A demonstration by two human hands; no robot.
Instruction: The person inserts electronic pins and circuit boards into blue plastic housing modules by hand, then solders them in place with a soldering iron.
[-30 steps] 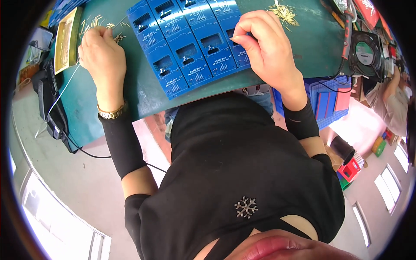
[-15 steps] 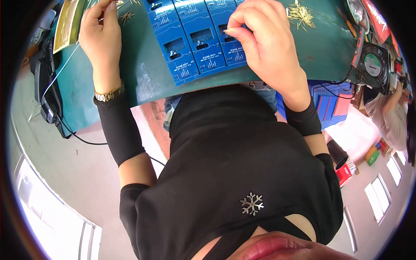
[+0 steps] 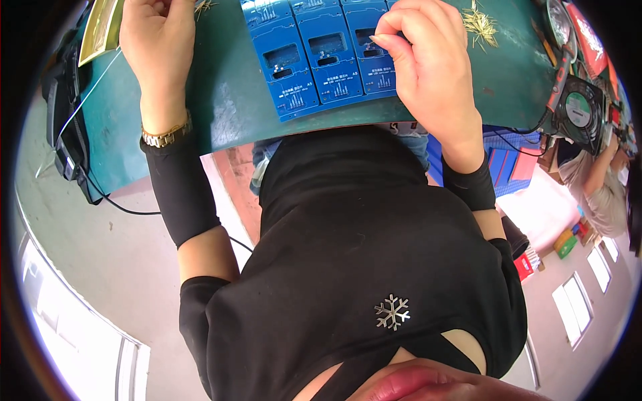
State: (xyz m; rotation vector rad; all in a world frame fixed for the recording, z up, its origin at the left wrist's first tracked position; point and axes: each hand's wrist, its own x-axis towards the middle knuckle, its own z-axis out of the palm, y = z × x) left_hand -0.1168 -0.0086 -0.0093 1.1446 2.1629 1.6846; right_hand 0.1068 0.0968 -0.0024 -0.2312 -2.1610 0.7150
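A sheet of joined blue circuit boards lies on the green table in front of me. Each board has cut-out windows and white print. My right hand hovers at the sheet's right side, thumb and finger pinched beside a window of the right column. Whatever sits in that pinch is too small to name. At the upper left, my left hand is closed, its fingertips curled together at the picture's edge. I cannot see what they hold. Thin gold-coloured pins form a loose pile right of my right hand.
A few more pins lie right of my left hand. Left of that hand stands a yellow tray. The green table also carries a red-handled tool and a black fan at the right. A person is further right.
The board sheet now appears slightly farther right and higher in the picture, as the view has shifted. My left hand sits higher, its fingertips nearer the top edge. My right hand keeps its pinch.
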